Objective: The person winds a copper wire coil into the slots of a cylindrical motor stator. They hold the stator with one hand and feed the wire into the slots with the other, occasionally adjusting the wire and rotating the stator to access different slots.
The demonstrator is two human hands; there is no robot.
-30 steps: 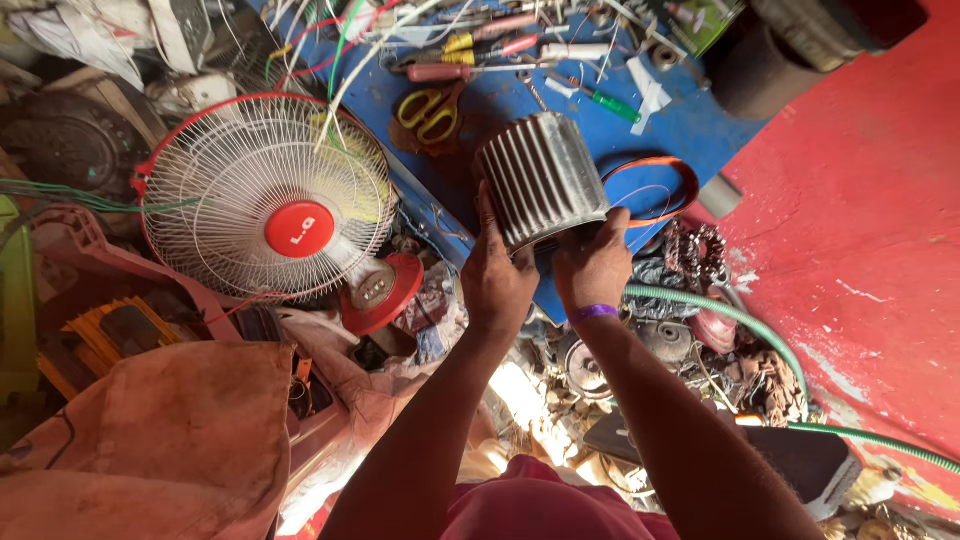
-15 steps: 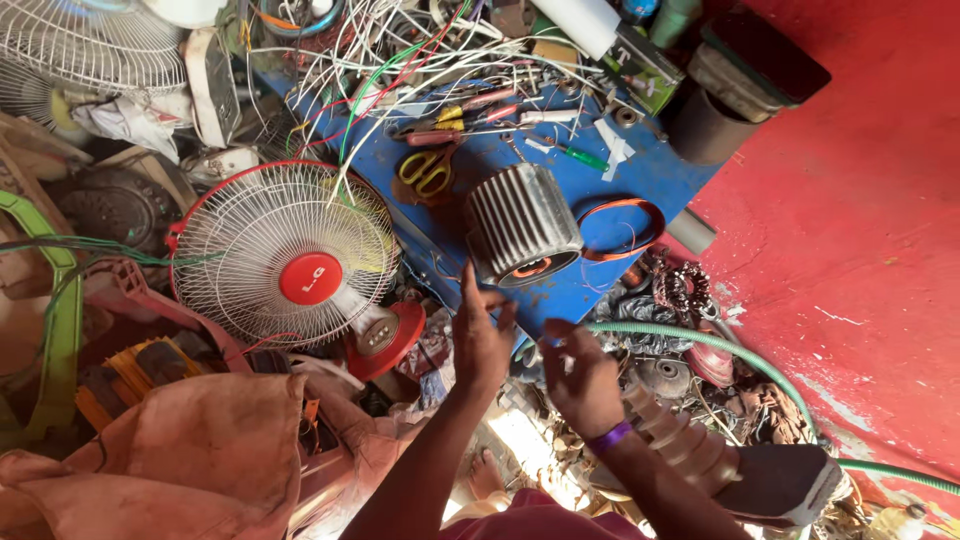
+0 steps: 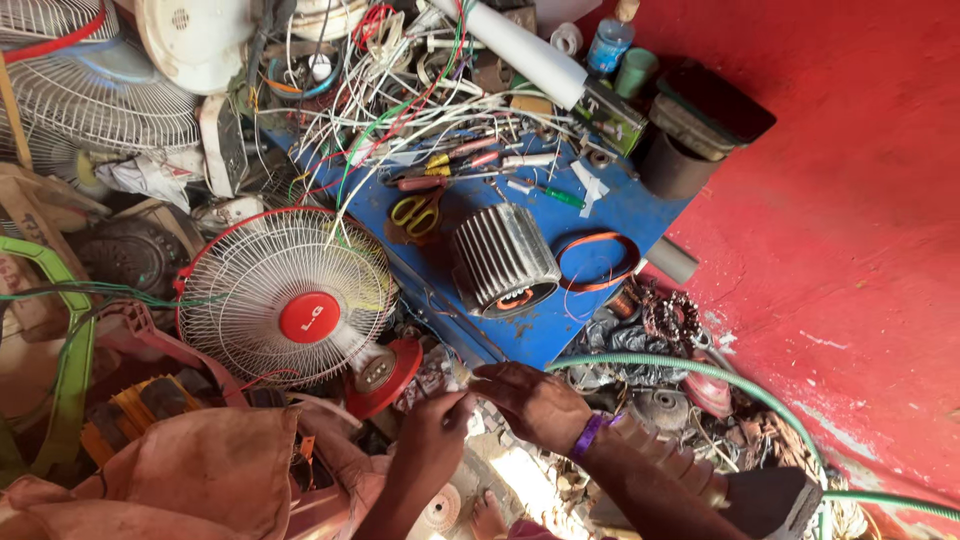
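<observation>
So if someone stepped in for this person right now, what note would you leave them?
Left hand: fingers bunched, tips meeting the right hand; whether it holds anything, I cannot tell.
Right hand: palm down, reaching toward the left; grip also unclear.
Ribbed motor housing: on its side on the blue board, beside a copper wire loop, apart from both hands.
Done: housing set down.
Left: whatever sits between the fingertips is too small to make out.
</observation>
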